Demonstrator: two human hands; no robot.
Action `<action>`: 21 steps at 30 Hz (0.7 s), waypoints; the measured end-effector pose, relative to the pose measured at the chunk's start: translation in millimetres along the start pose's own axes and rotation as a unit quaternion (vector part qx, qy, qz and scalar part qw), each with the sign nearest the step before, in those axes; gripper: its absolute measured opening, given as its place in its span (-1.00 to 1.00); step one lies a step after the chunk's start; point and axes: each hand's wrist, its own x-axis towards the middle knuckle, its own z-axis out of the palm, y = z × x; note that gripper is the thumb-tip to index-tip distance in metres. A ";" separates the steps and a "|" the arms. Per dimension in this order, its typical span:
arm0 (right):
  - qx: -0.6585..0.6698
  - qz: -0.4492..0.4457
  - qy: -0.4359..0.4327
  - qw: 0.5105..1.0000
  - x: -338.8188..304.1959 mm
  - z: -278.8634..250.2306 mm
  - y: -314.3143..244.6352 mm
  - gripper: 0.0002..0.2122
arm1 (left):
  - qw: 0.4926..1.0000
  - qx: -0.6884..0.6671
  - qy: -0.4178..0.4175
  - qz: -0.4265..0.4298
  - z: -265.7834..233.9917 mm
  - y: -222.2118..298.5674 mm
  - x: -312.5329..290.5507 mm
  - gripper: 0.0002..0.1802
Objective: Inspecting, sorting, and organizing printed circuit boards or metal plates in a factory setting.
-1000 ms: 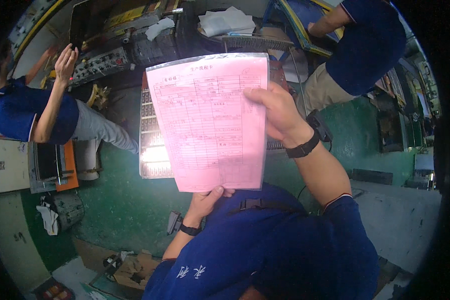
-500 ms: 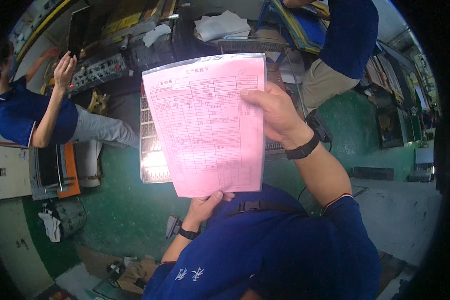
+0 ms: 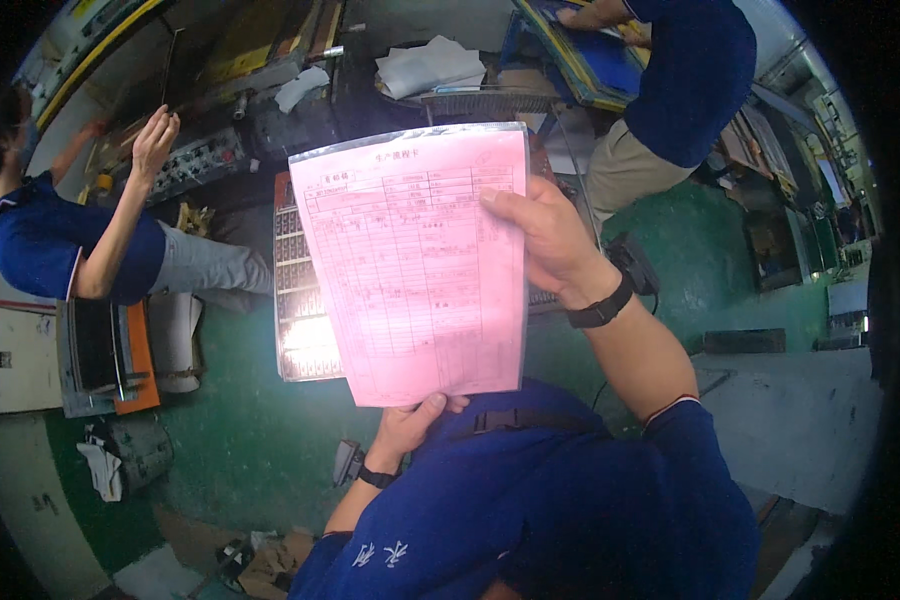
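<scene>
in the head view i see the left hand pinching the pink sheet by its bottom, the right hand by its right edge. left of the sheet are a shiny panel and green floor.

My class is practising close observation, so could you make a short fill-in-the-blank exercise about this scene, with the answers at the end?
1. The plastic-covered sheet that the person holds up is ____ in colour.
2. The person's right hand grips the sheet by its ____ edge.
3. The hand at the sheet's lower edge is the person's ____ one.
4. The floor is mostly ____ in colour.

Missing words: pink; right; left; green.
</scene>
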 end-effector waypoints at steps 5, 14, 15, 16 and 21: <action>0.005 -0.007 0.014 1.000 -5.4 1.0 -1.1 -0.73 | 1.000 0.000 -0.011 0.011 -0.5 0.3 2.2 -0.63; -0.006 -0.020 0.028 0.999 -8.7 1.4 -4.9 -0.72 | 1.000 -0.014 -0.020 0.002 -1.4 3.1 3.1 -0.62; -0.007 -0.022 0.029 0.999 -9.6 1.9 -4.4 -0.72 | 1.000 -0.008 -0.019 -0.002 -1.5 3.6 1.6 -0.62; -0.013 -0.018 0.040 0.999 -10.2 1.4 -3.3 -0.72 | 1.000 -0.003 -0.018 -0.004 -1.6 3.1 1.7 -0.62; -0.003 -0.018 0.036 0.999 -11.0 -2.7 -1.8 -0.71 | 0.999 -0.005 -0.040 0.016 -5.8 0.4 2.1 -0.68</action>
